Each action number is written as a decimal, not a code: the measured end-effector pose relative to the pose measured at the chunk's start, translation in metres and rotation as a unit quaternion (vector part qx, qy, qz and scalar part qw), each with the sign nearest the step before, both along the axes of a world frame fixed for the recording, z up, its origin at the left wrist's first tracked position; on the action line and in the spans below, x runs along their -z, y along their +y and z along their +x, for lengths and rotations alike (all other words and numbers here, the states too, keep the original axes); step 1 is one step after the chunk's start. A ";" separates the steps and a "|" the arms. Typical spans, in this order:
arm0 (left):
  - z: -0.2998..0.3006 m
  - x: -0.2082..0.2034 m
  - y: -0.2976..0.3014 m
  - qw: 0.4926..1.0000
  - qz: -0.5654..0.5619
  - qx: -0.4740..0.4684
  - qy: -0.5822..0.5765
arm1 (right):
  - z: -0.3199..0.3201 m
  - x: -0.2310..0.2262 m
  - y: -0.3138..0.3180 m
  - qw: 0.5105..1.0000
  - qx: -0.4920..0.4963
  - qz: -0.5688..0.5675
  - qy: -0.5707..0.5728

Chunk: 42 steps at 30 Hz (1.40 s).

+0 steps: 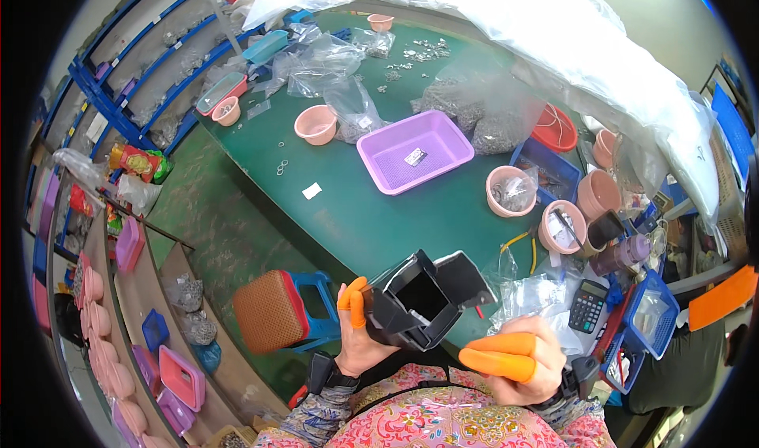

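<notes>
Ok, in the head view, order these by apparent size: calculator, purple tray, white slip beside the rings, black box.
Largest: purple tray and black box, too alike to rank; the box is nearer the camera.
Next: calculator.
Smallest: white slip.

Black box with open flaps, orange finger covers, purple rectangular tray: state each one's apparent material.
Black box with open flaps: probably coated card or thin plastic, satin, from its thin, flat panels and sheen. Orange finger covers: likely matte latex or other rubber, since they cling closely. Purple rectangular tray: apparently moulded plastic, slightly glossy, from its smooth rounded rim.
</notes>
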<state>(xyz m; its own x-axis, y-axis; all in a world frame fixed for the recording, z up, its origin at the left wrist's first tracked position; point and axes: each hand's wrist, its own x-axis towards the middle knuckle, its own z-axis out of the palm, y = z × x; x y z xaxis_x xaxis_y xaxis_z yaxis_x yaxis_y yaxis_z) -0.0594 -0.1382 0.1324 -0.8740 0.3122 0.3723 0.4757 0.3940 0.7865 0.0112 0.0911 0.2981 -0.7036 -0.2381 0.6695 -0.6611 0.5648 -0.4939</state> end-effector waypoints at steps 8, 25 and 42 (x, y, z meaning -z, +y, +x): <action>0.064 -0.013 0.058 0.991 -0.064 -0.057 0.106 | 0.032 0.039 0.007 0.967 0.160 0.070 -0.184; 0.190 -0.008 0.125 0.978 -0.129 -0.086 0.140 | 0.123 0.105 0.055 0.981 0.114 -0.102 -0.116; 0.205 -0.017 -0.050 0.970 0.208 -0.001 -0.127 | 0.100 0.070 -0.039 0.949 -0.199 0.239 0.049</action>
<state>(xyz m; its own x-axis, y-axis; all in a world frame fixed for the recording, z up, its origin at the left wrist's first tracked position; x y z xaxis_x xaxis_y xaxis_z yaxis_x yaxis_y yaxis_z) 0.1455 -0.1880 0.1499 -0.9545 0.1784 0.2390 0.2461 0.0183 0.9691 0.1110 0.0524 0.2283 -0.4340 -0.7653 0.4753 -0.8987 0.4046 -0.1692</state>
